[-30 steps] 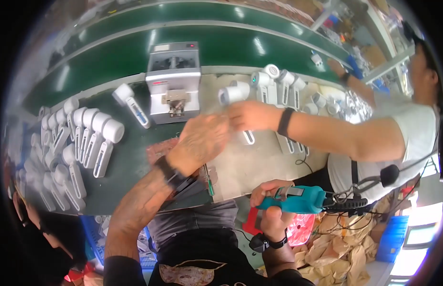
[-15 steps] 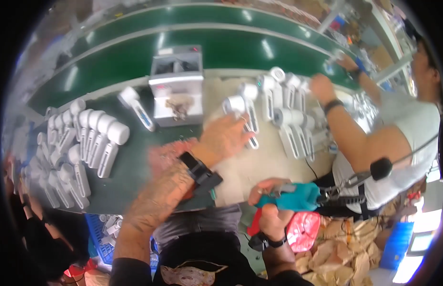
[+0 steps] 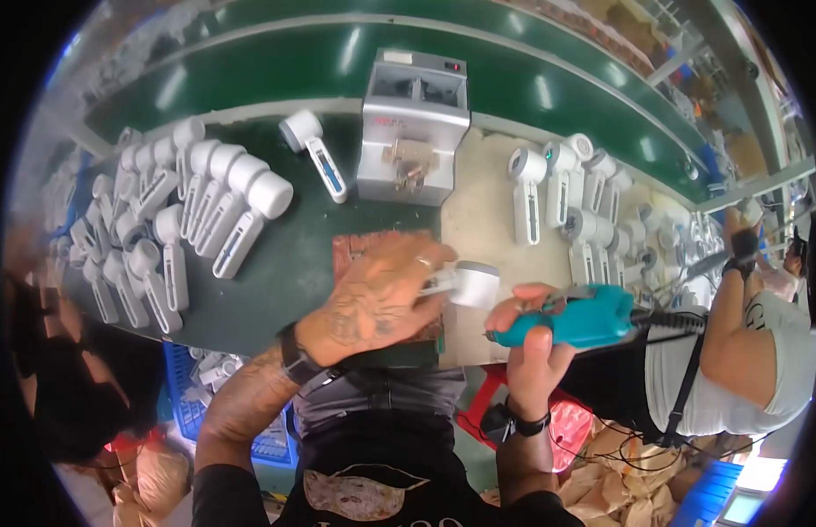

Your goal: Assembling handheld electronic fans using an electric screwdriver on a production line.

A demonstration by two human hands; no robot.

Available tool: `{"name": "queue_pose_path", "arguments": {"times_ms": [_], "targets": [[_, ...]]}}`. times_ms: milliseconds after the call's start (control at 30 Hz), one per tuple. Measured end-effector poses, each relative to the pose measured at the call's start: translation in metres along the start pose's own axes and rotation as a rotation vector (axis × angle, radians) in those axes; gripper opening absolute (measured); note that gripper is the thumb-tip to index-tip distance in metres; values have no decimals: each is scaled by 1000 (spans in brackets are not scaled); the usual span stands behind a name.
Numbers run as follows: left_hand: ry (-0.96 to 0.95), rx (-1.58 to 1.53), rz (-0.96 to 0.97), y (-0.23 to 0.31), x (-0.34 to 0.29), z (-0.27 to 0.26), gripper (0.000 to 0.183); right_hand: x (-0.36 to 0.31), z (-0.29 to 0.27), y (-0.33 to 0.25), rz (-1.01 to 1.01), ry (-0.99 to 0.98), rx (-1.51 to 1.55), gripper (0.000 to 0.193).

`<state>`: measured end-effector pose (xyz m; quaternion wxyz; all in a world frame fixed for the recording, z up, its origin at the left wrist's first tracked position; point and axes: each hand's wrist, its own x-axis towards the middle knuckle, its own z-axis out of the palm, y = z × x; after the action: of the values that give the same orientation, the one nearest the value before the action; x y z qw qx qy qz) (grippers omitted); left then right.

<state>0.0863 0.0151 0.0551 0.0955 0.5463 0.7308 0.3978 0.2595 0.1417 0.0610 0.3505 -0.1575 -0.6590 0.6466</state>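
Note:
My left hand [image 3: 368,299] is closed around the handle of a white handheld device [image 3: 475,285] shaped like a shower head. Its round head sticks out to the right of my fingers, while most of the handle is hidden under the hand. Beneath lies a reddish pad [image 3: 353,249] at the near side of the bench. In my right hand [image 3: 538,364] is a teal electric screwdriver [image 3: 592,318], held level with its tip pointing left. That tip is apart from the device, a little below and right of its head.
A grey screw feeder [image 3: 403,127] stands at the back, with one white device [image 3: 320,158] to its left. Several similar devices stand in groups at the left [image 3: 237,211] and right [image 3: 528,198]. A co-worker [image 3: 741,351] is at the right. A blue basket [image 3: 188,413] sits below the bench.
My left hand has taken a white device from the right-hand group and brought it back over the reddish pad. The screwdriver has moved up beside it. The view has shifted, and the co-worker's arm has drawn away.

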Motion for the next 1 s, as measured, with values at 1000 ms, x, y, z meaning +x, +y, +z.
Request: {"name": "queue_pose_path", "arguments": {"times_ms": [1000], "targets": [[76,7,11,-31,-32,7,40,47,83,4,-100,-49,105,75]]}}
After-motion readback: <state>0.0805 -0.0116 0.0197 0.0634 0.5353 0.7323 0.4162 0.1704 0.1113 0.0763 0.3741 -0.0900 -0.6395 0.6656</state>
